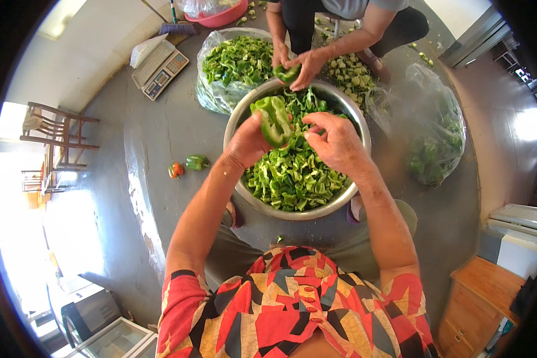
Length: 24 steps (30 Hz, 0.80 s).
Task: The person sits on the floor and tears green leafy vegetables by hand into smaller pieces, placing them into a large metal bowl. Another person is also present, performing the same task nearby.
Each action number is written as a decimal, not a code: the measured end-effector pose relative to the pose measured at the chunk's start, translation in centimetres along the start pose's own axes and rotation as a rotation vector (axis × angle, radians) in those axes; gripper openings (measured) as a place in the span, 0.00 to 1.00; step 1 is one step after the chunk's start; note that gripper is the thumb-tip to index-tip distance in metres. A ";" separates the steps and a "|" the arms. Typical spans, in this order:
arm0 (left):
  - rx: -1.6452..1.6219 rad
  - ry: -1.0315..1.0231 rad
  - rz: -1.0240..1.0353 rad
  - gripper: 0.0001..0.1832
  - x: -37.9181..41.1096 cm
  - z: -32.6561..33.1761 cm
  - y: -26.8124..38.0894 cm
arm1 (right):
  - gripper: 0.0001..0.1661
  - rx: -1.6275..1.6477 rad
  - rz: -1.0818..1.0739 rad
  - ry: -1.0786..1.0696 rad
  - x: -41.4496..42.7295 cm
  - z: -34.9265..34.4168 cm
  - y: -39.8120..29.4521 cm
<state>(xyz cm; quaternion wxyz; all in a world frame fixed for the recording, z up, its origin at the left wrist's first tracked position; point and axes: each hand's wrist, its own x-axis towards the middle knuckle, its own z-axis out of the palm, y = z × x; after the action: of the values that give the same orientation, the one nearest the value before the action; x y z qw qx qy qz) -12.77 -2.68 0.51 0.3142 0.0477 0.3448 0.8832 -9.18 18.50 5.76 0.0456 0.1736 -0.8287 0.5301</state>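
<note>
My left hand grips a green bell pepper that is opened up, with its pale inside showing. Close to its right is my right hand, fingers curled and thumb near the fingertips; whether something small is pinched there is hidden. Both hands are above a wide stainless steel basin full of torn green pepper pieces. At the basin's far rim, another person's hands hold a hollow green pepper piece.
A clear bag of cut peppers stands beyond the basin; another bag sits at right. Pepper cores lie on the floor near the other person. Two whole peppers lie at left. A digital scale is farther back.
</note>
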 end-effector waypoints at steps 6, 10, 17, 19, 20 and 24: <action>0.910 0.226 0.129 0.23 -1.1 2.8 -0.9 | 0.20 -0.110 0.000 -0.008 1.8 0.8 -1.1; 0.841 0.318 0.310 0.21 -1.3 4.9 -1.2 | 0.08 0.056 0.061 -0.026 2.9 0.8 0.5; -0.193 0.211 -0.027 0.09 -1.1 3.9 -1.8 | 0.02 0.935 0.321 -0.136 2.8 0.8 0.3; -0.240 0.258 -0.032 0.09 -1.0 3.2 -1.6 | 0.02 1.030 0.322 -0.012 2.7 1.2 -0.3; -0.214 0.362 -0.071 0.08 -0.9 2.7 -1.4 | 0.03 1.035 0.295 0.110 2.8 0.6 -0.9; 0.182 0.370 0.022 0.12 -1.3 3.3 -0.9 | 0.11 0.240 0.168 -0.019 3.2 -1.5 0.0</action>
<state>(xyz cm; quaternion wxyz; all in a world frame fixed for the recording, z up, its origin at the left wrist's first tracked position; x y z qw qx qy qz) -10.26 -1.05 2.61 0.2301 -0.0836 0.4745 0.8455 -12.37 19.05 7.23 -0.0278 0.1128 -0.7713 0.6258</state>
